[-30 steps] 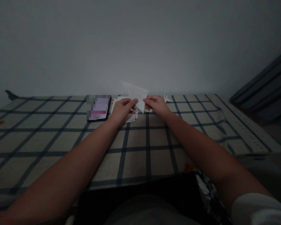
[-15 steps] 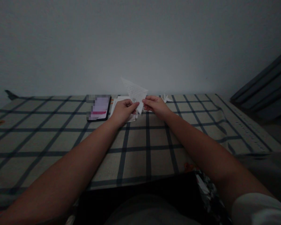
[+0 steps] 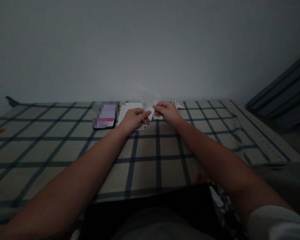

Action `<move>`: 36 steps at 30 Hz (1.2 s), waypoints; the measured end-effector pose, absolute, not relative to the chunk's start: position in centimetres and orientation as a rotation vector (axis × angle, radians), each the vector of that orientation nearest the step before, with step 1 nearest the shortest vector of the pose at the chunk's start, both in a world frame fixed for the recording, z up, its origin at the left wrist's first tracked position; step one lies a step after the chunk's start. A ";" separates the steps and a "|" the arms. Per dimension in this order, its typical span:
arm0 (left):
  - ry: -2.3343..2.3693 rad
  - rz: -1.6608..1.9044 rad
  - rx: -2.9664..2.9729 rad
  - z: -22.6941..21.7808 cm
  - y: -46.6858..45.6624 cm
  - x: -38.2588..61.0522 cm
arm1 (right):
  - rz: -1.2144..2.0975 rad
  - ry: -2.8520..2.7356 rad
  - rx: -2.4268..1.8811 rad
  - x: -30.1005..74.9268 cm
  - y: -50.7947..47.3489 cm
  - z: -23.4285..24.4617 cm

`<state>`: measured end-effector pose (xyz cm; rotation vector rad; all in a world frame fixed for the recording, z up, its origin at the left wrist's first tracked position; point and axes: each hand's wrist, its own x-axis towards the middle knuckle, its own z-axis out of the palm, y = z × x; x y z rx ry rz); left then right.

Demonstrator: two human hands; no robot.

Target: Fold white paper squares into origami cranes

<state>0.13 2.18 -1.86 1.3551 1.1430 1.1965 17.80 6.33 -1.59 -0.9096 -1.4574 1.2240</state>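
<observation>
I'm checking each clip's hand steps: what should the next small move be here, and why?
Perhaps the right hand should lightly press the raised paper near its lower end: the left hand pinches that end, the right hand's fingers are close by at the paper's right edge, and its upper part stands above both hands.

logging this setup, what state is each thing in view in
Printed paper: folded, held up
Left hand: pinching that paper
Right hand: pinching that paper
Phone: lying down, screen lit
Sheets: lying, partly covered
White piece: apparently folded
Checked cloth: spread, rumpled at right
</observation>
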 end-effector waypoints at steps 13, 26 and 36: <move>1.252 1.226 1.424 -1.4 1.9 0.1 | 1.338 -1.429 -0.875 17.7 6.2 -1.6; 0.937 1.006 1.281 -2.1 2.4 -0.1 | 1.308 -1.352 -0.835 17.7 6.5 -1.6; 0.958 1.026 1.346 -2.3 2.6 -0.2 | 1.281 -1.377 -0.840 17.6 6.5 -1.8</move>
